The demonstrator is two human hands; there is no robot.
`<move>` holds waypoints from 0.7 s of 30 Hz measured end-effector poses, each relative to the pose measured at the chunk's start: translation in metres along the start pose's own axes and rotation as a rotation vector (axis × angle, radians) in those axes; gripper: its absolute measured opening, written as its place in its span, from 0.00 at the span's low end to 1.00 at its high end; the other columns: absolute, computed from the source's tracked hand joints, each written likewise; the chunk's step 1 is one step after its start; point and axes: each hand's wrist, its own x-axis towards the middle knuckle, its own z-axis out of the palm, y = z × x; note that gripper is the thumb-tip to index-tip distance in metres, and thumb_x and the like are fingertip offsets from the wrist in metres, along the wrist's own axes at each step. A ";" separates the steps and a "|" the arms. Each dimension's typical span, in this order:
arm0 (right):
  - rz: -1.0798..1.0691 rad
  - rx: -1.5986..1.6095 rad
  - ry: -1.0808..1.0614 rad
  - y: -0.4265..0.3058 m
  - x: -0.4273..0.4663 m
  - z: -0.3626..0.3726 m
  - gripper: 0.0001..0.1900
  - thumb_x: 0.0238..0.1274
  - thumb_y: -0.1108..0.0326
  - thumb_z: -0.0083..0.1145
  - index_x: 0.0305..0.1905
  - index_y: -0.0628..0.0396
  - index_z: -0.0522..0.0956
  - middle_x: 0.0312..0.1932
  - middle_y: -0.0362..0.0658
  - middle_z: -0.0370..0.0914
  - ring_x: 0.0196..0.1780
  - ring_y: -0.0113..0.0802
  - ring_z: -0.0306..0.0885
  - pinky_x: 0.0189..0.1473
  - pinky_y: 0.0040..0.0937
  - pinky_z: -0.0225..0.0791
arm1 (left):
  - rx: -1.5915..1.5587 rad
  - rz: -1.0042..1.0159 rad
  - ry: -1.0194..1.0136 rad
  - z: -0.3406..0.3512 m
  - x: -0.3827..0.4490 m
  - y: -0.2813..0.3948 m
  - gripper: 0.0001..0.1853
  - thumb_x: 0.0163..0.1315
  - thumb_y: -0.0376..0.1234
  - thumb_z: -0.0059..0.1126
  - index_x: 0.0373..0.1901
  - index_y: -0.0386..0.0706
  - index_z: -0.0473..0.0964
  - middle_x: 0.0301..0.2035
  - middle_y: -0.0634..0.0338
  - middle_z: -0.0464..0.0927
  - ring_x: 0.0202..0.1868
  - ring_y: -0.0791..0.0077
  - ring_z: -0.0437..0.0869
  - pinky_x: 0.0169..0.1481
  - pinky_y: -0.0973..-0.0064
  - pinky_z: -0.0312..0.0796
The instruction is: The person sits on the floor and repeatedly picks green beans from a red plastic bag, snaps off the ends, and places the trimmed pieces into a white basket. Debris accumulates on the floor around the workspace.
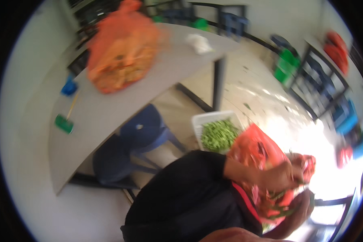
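My left hand (276, 178) reaches out of a black sleeve (193, 193) with its fingers bent together. Just below it, my right hand (302, 204) curls inward, and the fingertips of both nearly meet. Bits of a thin green vegetable show at the fingers of each hand, blurred by motion. Under and behind the hands a red plastic bag (257, 146) lies open, with long green vegetable pieces (278, 211) inside. Beside the bag, a white plastic basket (196, 121) holds a heap of short cut green pieces (219, 136).
A grey table (181, 65) carries an orange mesh-like bag (124, 51), a crumpled white bag (199, 44) and a green brush (64, 123). Dark blue plastic stools (143, 127) stand beneath its edge. Leaf scraps dot the floor; a green bin (286, 66) stands near the wall.
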 end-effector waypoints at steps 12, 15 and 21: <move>-0.032 -0.901 0.403 0.015 -0.056 -0.118 0.10 0.60 0.73 0.62 0.44 0.64 0.82 0.34 0.44 0.83 0.35 0.29 0.80 0.38 0.27 0.71 | -0.607 -0.258 0.291 -0.096 0.010 -0.022 0.09 0.71 0.33 0.55 0.46 0.37 0.77 0.37 0.52 0.83 0.41 0.57 0.87 0.49 0.59 0.82; -0.152 -0.589 0.254 0.021 -0.050 -0.073 0.13 0.63 0.72 0.60 0.51 0.62 0.82 0.46 0.49 0.84 0.46 0.33 0.82 0.49 0.30 0.73 | -0.572 -0.313 0.238 -0.074 0.015 -0.029 0.09 0.71 0.34 0.56 0.46 0.38 0.77 0.37 0.54 0.83 0.41 0.60 0.87 0.50 0.60 0.82; 0.016 -0.403 -0.196 0.033 -0.021 -0.023 0.09 0.64 0.71 0.62 0.46 0.61 0.84 0.34 0.39 0.83 0.32 0.20 0.75 0.36 0.23 0.68 | -0.548 -0.310 0.239 -0.072 0.020 -0.030 0.09 0.70 0.33 0.56 0.46 0.36 0.77 0.37 0.51 0.83 0.41 0.55 0.88 0.49 0.58 0.83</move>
